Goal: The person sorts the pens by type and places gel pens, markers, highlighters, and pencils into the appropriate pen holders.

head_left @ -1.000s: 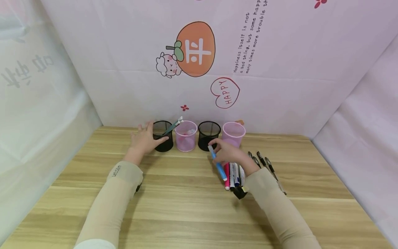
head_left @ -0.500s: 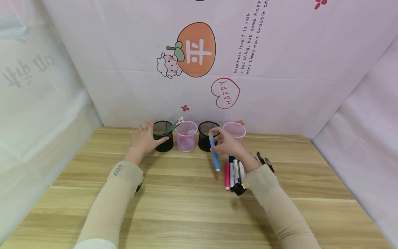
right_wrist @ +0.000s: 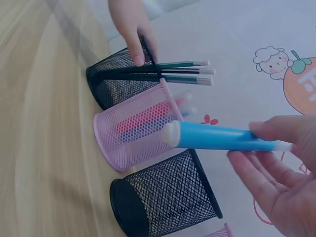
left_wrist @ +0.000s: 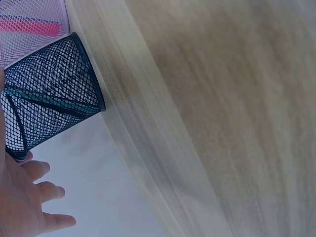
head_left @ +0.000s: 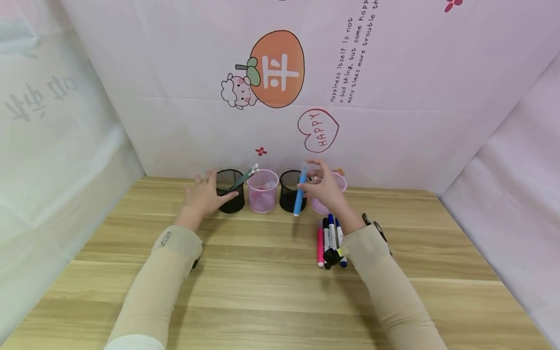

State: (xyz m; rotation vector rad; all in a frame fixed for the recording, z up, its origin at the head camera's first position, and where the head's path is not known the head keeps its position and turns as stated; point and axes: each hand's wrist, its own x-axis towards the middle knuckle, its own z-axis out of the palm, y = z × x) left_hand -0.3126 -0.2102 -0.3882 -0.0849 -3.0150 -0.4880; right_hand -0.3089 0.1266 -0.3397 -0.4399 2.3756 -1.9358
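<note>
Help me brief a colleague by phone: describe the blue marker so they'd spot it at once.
Along the back of the wooden table stand four mesh cups. By the third from the left, a black cup, the right hand pinches the light-blue marker. It is the only marker held up; the pink marker and its neighbours lie on the table.

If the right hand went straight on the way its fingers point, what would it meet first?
Likely the printed backdrop behind the mesh pen cups; the gap to the right hand is hard to judge.
</note>
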